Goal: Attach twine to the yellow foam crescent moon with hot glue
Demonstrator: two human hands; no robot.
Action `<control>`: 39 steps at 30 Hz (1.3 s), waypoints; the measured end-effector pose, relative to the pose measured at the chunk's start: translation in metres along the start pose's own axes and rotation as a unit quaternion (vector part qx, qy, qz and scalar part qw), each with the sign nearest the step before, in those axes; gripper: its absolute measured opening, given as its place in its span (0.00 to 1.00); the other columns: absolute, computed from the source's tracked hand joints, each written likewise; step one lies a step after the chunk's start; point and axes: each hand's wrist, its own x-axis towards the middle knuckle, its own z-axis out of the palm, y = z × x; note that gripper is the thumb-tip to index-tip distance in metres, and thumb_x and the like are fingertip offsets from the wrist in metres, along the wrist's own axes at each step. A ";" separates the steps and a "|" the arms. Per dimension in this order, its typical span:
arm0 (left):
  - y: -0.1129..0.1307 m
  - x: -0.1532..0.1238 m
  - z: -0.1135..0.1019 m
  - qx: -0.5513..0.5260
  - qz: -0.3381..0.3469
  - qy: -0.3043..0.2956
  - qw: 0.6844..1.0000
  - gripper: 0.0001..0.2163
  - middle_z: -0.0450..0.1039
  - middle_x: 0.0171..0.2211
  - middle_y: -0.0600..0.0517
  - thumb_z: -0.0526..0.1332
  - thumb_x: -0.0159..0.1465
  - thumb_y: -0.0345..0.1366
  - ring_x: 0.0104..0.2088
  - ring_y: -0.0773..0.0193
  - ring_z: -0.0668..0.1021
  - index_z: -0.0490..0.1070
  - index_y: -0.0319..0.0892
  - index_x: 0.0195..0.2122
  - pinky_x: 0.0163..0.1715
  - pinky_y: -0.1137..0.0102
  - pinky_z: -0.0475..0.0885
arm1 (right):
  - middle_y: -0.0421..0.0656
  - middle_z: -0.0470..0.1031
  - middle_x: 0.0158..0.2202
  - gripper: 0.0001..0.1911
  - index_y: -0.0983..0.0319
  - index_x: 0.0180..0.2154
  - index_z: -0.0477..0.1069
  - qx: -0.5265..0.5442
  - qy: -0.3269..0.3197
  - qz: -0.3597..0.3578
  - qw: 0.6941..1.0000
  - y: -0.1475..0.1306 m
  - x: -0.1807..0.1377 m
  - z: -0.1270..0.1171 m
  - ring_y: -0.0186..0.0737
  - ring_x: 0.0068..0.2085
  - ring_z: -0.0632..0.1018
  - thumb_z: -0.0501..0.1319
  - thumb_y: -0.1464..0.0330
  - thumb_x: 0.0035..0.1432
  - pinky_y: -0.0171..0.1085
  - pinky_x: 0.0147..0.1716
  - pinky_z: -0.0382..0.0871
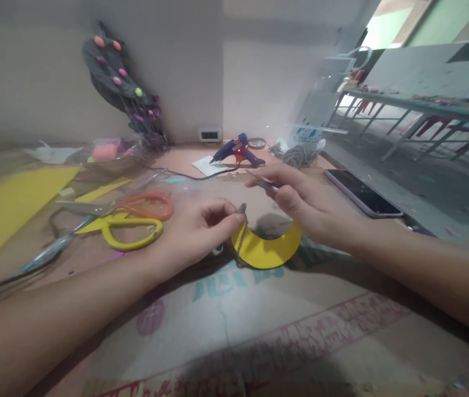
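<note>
My left hand (213,223) is closed, thumb and finger pinching one tip of a yellow crescent (269,252) together with a grey cord (241,242). The cord's short end pokes up above the thumb and its length hangs down across the crescent. In my right hand (300,201) is a small pointed metal tool (262,181), its kind partly hidden by the fingers. It points left, a little above and apart from the cord end. The crescent's other tip lies under or against the heel of my right hand; I cannot tell which.
Orange-and-yellow-handled scissors (133,220) lie left, by a yellow sheet (15,204). Behind my hands are a blue glue gun (238,151) with a red light, a grey yarn bundle (300,154) and a small display (210,134). A phone (362,193) lies right. A decorated dark crescent (112,69) stands against the wall.
</note>
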 end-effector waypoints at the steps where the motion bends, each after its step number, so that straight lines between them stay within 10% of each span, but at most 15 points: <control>1: 0.000 0.000 0.000 0.000 0.002 0.003 1.000 0.12 0.66 0.21 0.58 0.59 0.64 0.41 0.22 0.73 0.67 0.70 0.40 0.27 0.23 0.77 0.63 | 0.47 0.74 0.46 0.22 0.60 0.49 0.68 -0.046 0.002 -0.035 0.998 0.000 0.000 -0.002 0.41 0.46 0.75 0.48 0.53 0.67 0.40 0.44 0.68; 14: 0.003 0.003 0.001 -0.005 -0.016 0.065 0.998 0.10 0.65 0.21 0.58 0.60 0.63 0.39 0.21 0.73 0.67 0.68 0.40 0.27 0.21 0.78 0.63 | 0.50 0.78 0.46 0.18 0.60 0.56 0.67 -0.338 0.022 -0.123 0.933 0.013 0.002 -0.004 0.45 0.46 0.77 0.50 0.66 0.68 0.42 0.43 0.69; 22: -0.001 0.005 0.003 -0.044 -0.044 0.034 0.998 0.12 0.68 0.22 0.57 0.60 0.64 0.44 0.20 0.72 0.69 0.74 0.40 0.39 0.20 0.77 0.64 | 0.49 0.79 0.35 0.13 0.63 0.43 0.73 -0.366 -0.005 -0.042 0.930 0.006 0.004 -0.001 0.44 0.36 0.77 0.55 0.62 0.66 0.38 0.34 0.65; 39: 0.001 0.006 0.002 -0.094 -0.066 0.057 0.992 0.11 0.73 0.23 0.56 0.61 0.62 0.43 0.21 0.71 0.73 0.74 0.40 0.36 0.23 0.77 0.70 | 0.44 0.75 0.28 0.14 0.61 0.44 0.73 -0.489 0.027 -0.205 0.848 0.022 0.001 -0.009 0.40 0.35 0.74 0.50 0.65 0.69 0.38 0.32 0.57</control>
